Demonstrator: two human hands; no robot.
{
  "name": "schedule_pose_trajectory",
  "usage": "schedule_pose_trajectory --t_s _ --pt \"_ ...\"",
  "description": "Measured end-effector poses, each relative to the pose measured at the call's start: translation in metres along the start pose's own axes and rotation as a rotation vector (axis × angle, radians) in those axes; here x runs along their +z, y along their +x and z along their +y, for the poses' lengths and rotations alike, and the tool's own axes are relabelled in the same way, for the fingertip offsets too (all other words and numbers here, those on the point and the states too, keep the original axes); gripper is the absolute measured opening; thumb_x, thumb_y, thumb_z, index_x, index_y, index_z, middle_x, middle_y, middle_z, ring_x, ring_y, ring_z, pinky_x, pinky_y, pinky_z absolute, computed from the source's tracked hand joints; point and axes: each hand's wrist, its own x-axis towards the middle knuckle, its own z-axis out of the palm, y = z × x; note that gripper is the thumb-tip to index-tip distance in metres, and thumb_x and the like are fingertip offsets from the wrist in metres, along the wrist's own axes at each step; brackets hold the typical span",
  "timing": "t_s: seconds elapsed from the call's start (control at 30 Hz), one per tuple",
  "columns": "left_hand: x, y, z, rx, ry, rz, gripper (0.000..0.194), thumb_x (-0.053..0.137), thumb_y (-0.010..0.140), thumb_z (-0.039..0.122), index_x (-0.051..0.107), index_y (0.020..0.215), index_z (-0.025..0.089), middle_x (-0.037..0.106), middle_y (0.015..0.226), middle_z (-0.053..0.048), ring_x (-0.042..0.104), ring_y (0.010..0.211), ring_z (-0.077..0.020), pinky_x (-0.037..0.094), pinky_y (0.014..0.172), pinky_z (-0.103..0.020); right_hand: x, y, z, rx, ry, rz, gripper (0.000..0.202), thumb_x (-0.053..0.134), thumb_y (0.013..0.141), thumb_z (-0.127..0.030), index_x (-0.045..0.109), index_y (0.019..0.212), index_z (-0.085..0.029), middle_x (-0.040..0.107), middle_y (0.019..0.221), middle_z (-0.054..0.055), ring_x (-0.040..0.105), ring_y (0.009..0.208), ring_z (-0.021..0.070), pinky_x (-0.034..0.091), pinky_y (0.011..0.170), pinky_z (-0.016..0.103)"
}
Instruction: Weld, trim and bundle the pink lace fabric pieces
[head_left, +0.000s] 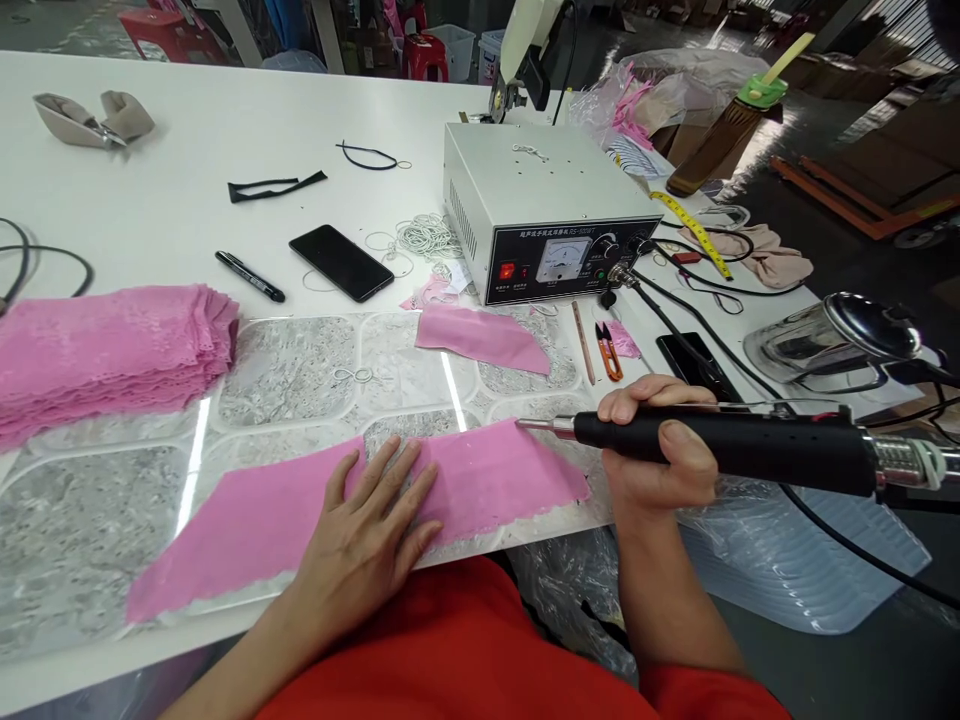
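My left hand [379,535] lies with fingers spread on pink fabric pieces near the table's front edge, across the line where two pieces meet. One pink piece [247,525] reaches out to the left of it, and another pink piece [495,480] to the right. Wrapped in my right hand [656,450] is a black ultrasonic welding gun [757,445], held level. Its thin metal tip points left, at the upper edge of the right-hand piece; I cannot tell whether it touches. A smaller pink piece [484,338] lies farther back.
A control box [566,200] with a dial stands at the back, its cables running to the right. Left is a stack of pink lace fabric [112,350]. Also around are a phone [341,262], a marker [250,276], orange thread snips [608,350] and a glass jug [825,345].
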Motion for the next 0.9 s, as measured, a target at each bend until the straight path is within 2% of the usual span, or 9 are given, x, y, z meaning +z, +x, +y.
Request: schedule_pose_trajectory --t_s 0.23,0.6,0.9 --pt "0.000 0.002 0.000 0.015 -0.008 0.022 0.038 0.053 0.089 0.030 0.056 0.125 0.020 0.056 0.131 -0.012 0.046 0.126 -0.0322 0.026 0.107 -0.051 0.000 0.002 -0.001 -0.002 -0.014 -0.015 0.010 0.054 0.061 -0.026 0.054 0.068 -0.019 0.052 0.071 0.000 0.049 0.048 0.0097 0.043 0.046 0.028" --pt "0.001 0.003 0.000 0.022 -0.037 0.030 0.039 0.053 0.089 0.032 0.054 0.127 0.023 0.056 0.130 -0.012 0.046 0.126 -0.0324 0.025 0.107 -0.053 -0.031 -0.001 -0.024 0.016 -0.039 0.065 0.015 0.051 0.056 -0.023 0.058 0.067 -0.017 0.053 0.070 0.001 0.048 0.045 0.0097 0.042 0.043 0.027" --pt "0.000 0.003 -0.001 0.040 -0.006 0.018 0.043 0.054 0.088 0.030 0.051 0.131 0.024 0.055 0.132 -0.012 0.045 0.127 -0.0316 0.024 0.108 -0.051 -0.026 -0.003 -0.020 0.035 -0.028 0.046 0.013 0.054 0.057 -0.024 0.059 0.068 -0.018 0.054 0.070 0.000 0.048 0.046 0.0094 0.043 0.044 0.028"
